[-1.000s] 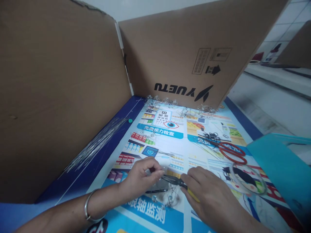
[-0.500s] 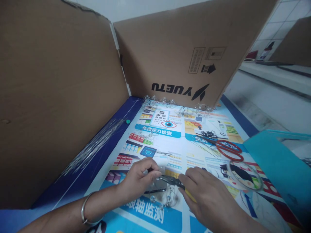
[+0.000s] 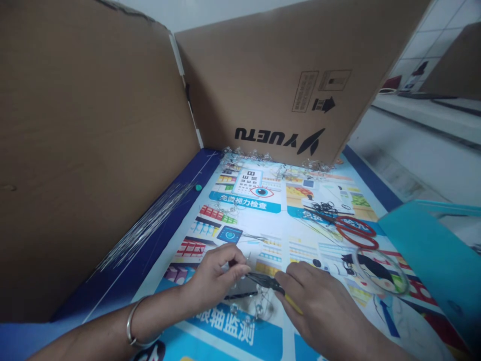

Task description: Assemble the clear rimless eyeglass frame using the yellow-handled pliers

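Note:
My right hand (image 3: 313,296) is wrapped round the yellow handles of a pair of pliers (image 3: 265,281). The dark jaws point left and meet the fingertips of my left hand (image 3: 221,271). Thumb and forefinger of that hand pinch a thin wire (image 3: 248,256), its tip sticking up past them; the rest of it is hidden. Below the pliers hangs or lies a strand of clear beads (image 3: 258,310) on fine wire; I cannot tell which. A dark flat object (image 3: 242,288) lies under my hands, partly covered.
Red-handled scissors (image 3: 356,232) lie at right by black rings (image 3: 325,207). Near them are a clear round ring (image 3: 404,281) and a turquoise box (image 3: 421,245). Loose straight wires (image 3: 146,225) lie at left. Cardboard panels (image 3: 270,90) stand behind and left, with beaded wire pieces (image 3: 315,165) along the base.
The plier jaws have turned slightly and sit a little lower at my left fingertips. A wire tip now shows above those fingers. My hands have otherwise barely moved.

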Demonstrator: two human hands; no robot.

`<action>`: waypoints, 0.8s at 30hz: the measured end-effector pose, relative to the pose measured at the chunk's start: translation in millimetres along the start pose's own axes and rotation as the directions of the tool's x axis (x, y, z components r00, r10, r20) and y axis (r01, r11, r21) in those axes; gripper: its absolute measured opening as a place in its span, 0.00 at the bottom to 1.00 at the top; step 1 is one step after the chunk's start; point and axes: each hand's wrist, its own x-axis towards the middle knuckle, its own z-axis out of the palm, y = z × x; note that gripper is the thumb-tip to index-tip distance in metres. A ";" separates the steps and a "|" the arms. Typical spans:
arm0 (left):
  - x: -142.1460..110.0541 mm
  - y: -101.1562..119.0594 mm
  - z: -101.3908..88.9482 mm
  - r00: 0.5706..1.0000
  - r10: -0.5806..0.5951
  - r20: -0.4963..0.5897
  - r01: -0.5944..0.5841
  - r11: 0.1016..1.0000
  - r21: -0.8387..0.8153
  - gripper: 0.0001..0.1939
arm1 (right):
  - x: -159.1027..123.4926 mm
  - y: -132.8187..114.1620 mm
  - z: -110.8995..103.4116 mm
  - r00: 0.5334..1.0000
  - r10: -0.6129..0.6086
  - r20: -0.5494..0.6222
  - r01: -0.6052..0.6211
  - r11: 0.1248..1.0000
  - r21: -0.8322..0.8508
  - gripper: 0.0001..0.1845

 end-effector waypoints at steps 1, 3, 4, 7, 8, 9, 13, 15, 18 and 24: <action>0.1 -0.6 0.0 1.000 0.003 0.000 -0.003 1.000 0.002 0.09 | -0.2 -0.1 0.2 1.000 -0.001 -0.002 0.001 1.000 -0.005 0.03; -0.1 -2.1 -0.2 1.000 0.012 0.007 -0.012 1.000 0.007 0.09 | 0.1 -0.2 0.2 1.000 0.003 -0.002 -0.003 1.000 -0.004 0.03; -0.5 -2.9 -0.4 1.000 0.021 0.012 -0.021 1.000 0.008 0.09 | 0.5 -0.2 0.0 1.000 0.004 -0.003 -0.004 1.000 0.002 0.03; -2.1 -5.1 -1.3 0.997 0.071 0.027 -0.071 0.997 0.014 0.08 | 1.5 0.1 -1.2 1.000 0.016 -0.003 -0.016 1.000 0.022 0.03; -2.5 -5.7 -1.6 0.995 0.092 0.033 -0.093 0.996 0.018 0.08 | 1.7 0.3 -1.6 1.000 0.022 -0.003 -0.022 0.999 0.028 0.03; -2.6 -6.1 -1.8 0.993 0.113 0.039 -0.114 0.993 0.022 0.08 | 1.7 0.5 -2.0 1.000 0.030 -0.001 -0.030 0.999 0.036 0.03; -1.6 -6.1 -2.1 0.982 0.179 0.062 -0.181 0.982 0.043 0.08 | 1.3 0.9 -1.8 0.999 0.036 0.014 -0.036 0.997 0.070 0.03; -1.0 -5.7 -2.2 0.977 0.202 0.066 -0.206 0.977 0.058 0.08 | 1.2 1.1 -0.9 0.999 0.038 0.020 -0.039 0.996 0.084 0.04; -1.0 -6.4 -2.5 0.972 0.223 0.075 -0.228 0.971 0.071 0.08 | 1.3 1.4 0.2 0.998 0.048 0.034 -0.051 0.993 0.103 0.04; -0.5 -12.3 -3.5 0.962 0.256 0.092 -0.262 0.962 0.070 0.08 | 0.1 2.0 0.8 0.996 0.065 0.067 -0.072 0.991 0.114 0.04</action>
